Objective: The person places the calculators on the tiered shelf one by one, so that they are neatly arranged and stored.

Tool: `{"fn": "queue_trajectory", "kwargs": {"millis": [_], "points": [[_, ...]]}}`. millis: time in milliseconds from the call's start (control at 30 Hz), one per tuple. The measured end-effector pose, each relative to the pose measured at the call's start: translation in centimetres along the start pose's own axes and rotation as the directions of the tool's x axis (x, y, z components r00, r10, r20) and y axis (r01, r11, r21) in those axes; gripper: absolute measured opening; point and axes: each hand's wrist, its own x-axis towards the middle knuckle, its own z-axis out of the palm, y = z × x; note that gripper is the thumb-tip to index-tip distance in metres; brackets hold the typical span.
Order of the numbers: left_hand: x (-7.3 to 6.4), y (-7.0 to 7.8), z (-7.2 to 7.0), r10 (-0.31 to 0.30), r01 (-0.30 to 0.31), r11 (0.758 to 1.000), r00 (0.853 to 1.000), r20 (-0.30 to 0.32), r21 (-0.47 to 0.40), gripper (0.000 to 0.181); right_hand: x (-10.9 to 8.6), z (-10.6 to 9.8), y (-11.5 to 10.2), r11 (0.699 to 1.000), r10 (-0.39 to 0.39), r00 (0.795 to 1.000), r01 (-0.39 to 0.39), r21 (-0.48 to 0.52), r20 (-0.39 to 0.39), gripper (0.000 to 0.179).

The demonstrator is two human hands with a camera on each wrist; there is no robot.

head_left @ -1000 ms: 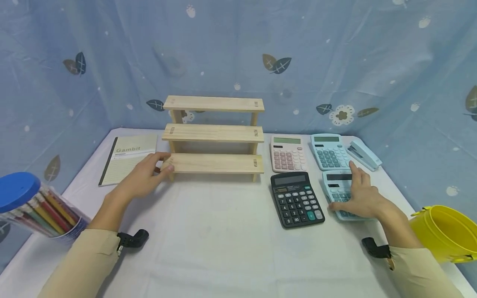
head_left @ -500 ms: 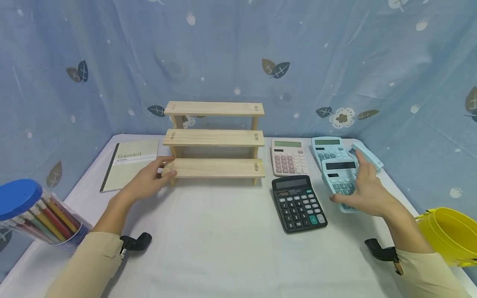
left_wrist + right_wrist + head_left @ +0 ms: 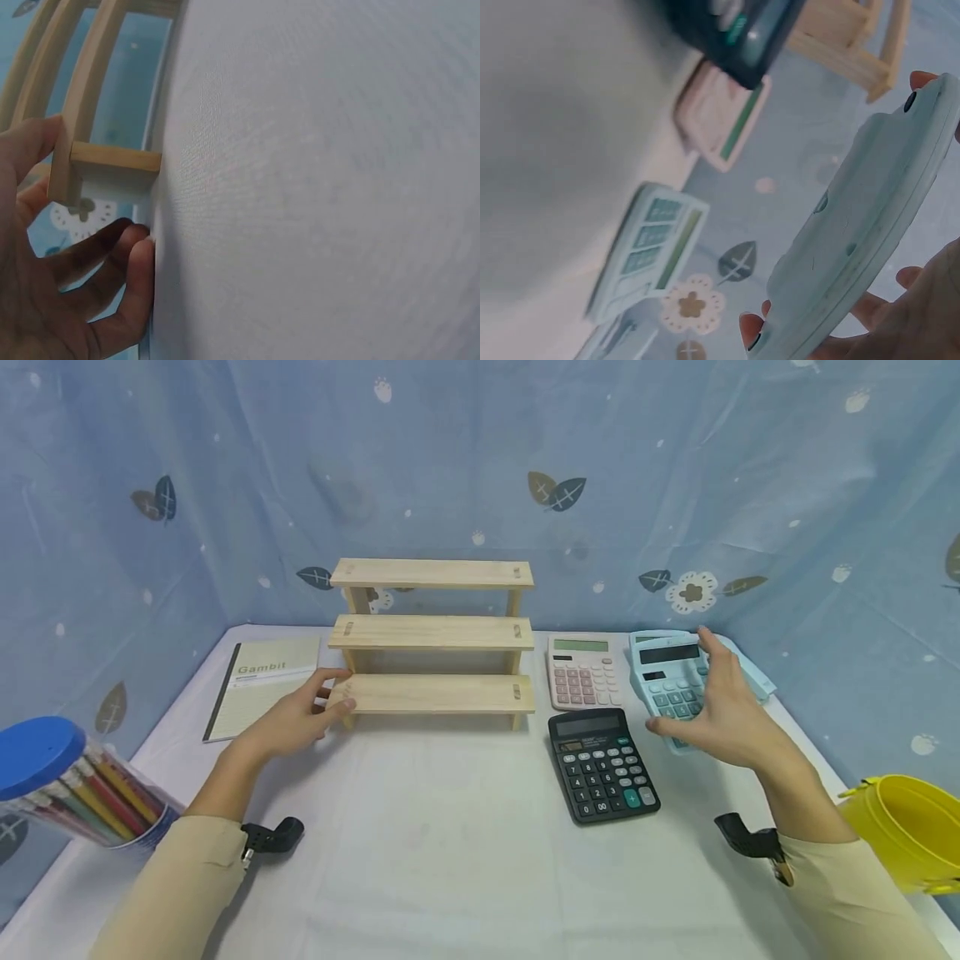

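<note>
My right hand grips a light blue calculator by its sides, thumb at the left and fingers at the right. It is raised and tilted; the right wrist view shows its underside with small dark feet. A second light blue calculator lies on the table behind it, mostly covered in the head view. My left hand pinches the left end of the lowest board of a three-tier wooden shelf. A pink calculator and a black calculator lie between shelf and right hand.
A light blue stapler lies at the back right, partly hidden by the right hand. A yellow bucket stands at the right edge. At left are a notebook and a blue-lidded jar of colored pencils. A patterned curtain encloses the table.
The right hand has lifted the light blue calculator off the table and moved it back, over the other light blue one. My left hand stays at the shelf.
</note>
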Motion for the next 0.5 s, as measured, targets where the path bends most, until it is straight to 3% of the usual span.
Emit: {"fn": "queue_trajectory", "kwargs": {"millis": [333,500], "points": [[0.3,0.1,0.0,-0.052,0.053,0.998,0.998,0.029,-0.039,0.074,1.9,0.2,-2.0,0.992,-0.043,0.999,0.042,0.116,0.001,0.138],[0.0,0.1,-0.2,-0.053,0.054,0.998,0.998,0.031,-0.041,0.075,3.3,0.8,-3.5,0.989,-0.068,0.998,0.067,0.129,0.003,0.136]]}}
